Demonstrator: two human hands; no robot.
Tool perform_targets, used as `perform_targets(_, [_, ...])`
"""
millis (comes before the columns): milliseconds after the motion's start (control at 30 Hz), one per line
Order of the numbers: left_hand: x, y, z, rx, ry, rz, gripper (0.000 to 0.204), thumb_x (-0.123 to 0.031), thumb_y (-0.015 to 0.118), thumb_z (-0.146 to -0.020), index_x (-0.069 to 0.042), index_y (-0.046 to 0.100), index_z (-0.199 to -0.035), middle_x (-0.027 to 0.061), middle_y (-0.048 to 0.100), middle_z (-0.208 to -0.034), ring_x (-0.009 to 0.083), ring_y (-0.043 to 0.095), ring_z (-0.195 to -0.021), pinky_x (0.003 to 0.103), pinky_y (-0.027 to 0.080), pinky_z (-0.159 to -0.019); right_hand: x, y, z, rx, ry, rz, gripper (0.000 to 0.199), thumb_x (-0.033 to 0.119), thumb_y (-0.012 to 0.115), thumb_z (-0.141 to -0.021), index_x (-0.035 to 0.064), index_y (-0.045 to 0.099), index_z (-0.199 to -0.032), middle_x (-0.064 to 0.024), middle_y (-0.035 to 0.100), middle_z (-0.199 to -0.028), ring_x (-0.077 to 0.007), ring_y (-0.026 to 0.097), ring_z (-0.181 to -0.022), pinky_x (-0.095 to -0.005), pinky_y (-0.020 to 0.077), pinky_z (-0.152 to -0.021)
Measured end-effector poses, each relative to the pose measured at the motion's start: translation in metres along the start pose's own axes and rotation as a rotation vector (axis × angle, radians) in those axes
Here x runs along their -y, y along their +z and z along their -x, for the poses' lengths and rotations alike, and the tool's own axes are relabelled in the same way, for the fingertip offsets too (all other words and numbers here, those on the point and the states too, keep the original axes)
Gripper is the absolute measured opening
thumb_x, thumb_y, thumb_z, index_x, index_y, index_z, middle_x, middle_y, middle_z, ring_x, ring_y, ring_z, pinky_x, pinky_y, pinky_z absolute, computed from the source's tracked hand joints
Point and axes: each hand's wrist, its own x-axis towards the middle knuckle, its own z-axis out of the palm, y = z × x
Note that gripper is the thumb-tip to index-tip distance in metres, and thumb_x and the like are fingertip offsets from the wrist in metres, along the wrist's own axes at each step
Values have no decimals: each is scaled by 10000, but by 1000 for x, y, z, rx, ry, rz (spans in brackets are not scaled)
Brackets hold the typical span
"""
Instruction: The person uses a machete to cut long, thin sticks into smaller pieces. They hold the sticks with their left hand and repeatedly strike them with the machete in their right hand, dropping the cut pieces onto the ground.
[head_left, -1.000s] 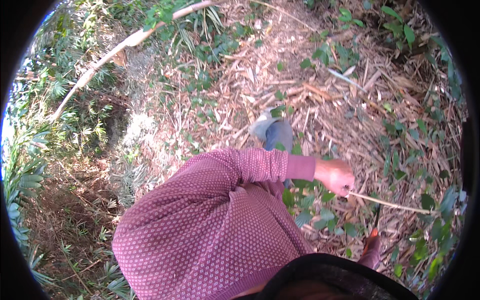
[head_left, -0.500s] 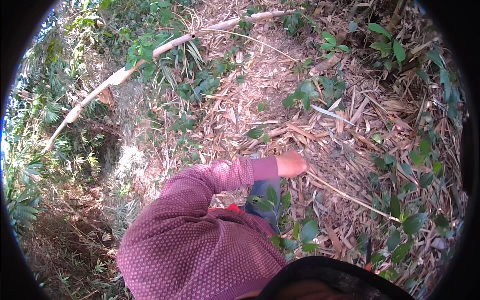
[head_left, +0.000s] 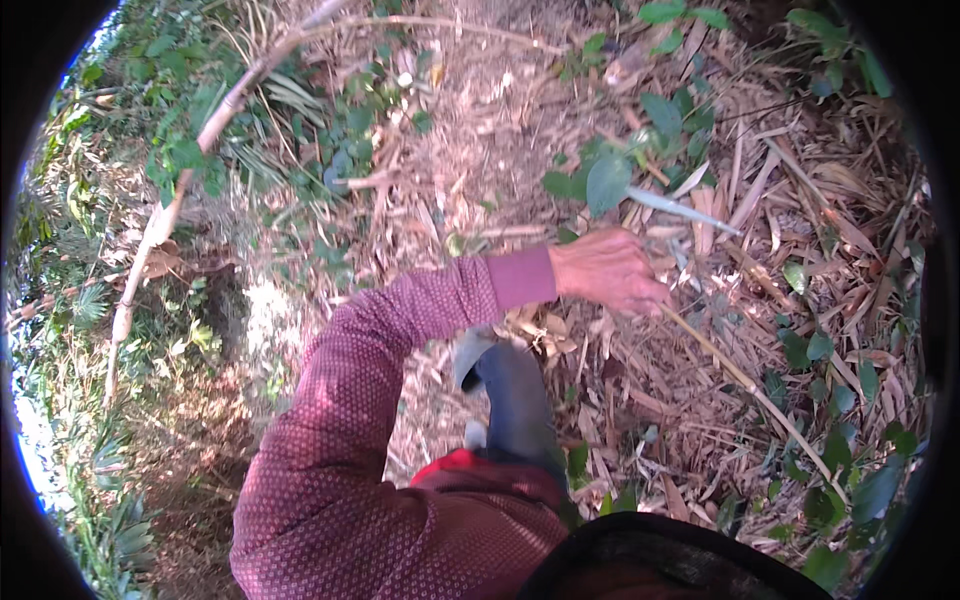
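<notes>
The left hand (head_left: pixel 610 270) is closed around one end of a thin tan stem (head_left: pixel 750 383), apparently for control, its length slanting rightward across leaf litter (head_left: pixel 620 390); right hand not visible.

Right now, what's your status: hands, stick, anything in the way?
Left hand gripping thin stick by one end. Right hand out of view. Green leaves around stick's far end.

One head-worn fisheye looks steeply down onto the leaf litter (head_left: pixel 620 400).
</notes>
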Motion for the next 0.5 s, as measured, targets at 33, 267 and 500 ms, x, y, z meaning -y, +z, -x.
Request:
perform_targets(33, [1, 10, 4, 1, -39, 47, 285, -372, 481, -883, -142, 460, -716, -29, 337, -431, 124, 264, -350, 240, 259, -322, 3, -4, 3, 1, 12, 13, 466, 275, 644, -720, 28, 540, -1101, -159, 605, -1034, -257, 588, -967, -397, 455, -851])
perform_targets(267, [-18, 48, -10, 73, -100, 74, 175, -141, 582, -728, -107, 553, -898, 31, 482, -641, 182, 519, -662, 302, 439, -513, 8, -24, 23, 23, 118, -16, 474, 259, 661, -706, 27, 539, -1101, -155, 606, -1036, -252, 587, -971, -394, 455, -857])
perform_targets(500, [-17, -26, -48, 387, -284, 160, 179, -212, 584, -772, -103, 600, -913, 54, 580, -773, 216, 585, -743, 342, 490, -643, -15, -22, 48, 88, 195, -109, 484, 242, 679, -692, 27, 538, -1102, -151, 606, -1038, -246, 586, -975, -391, 455, -862])
